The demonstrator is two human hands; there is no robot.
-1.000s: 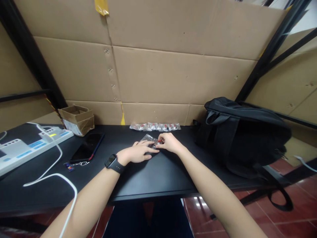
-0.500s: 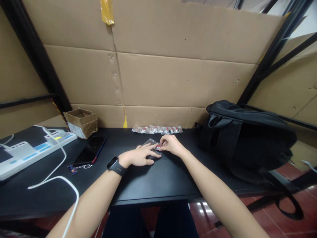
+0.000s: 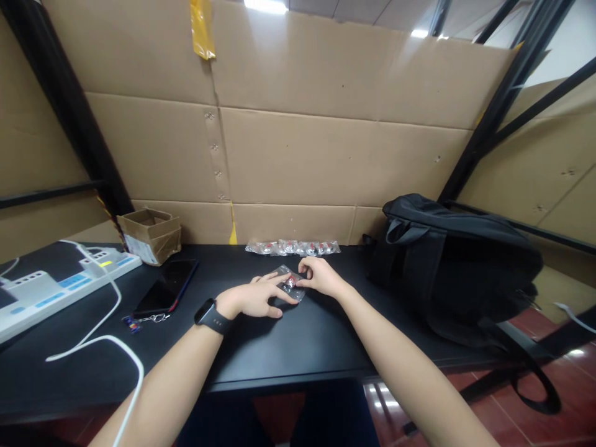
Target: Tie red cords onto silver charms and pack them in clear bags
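Note:
On the black table lies a small clear plastic bag (image 3: pixel 298 293) with a small, round-looking red and silver item (image 3: pixel 291 281) at it; the item's exact kind is too small to tell. My left hand (image 3: pixel 256 298) rests flat with spread fingers, the fingertips pressing on the bag's left side. A dark watch sits on that wrist. My right hand (image 3: pixel 319 275) is curled, thumb and fingers pinched at the bag's right edge, right beside the item. Behind both hands, several similar bagged items (image 3: pixel 293 248) lie in a row along the cardboard wall.
A black backpack (image 3: pixel 456 267) takes up the table's right side. On the left are a phone (image 3: pixel 166 287) with a charm, a small cardboard box (image 3: pixel 151 236), and a white power strip (image 3: pixel 69 288). A white cable (image 3: pixel 118 341) loops over my left forearm.
The red and silver item appears farther left, away from my right fingertips and between my left fingers. The whole view has shifted slightly, tilting up.

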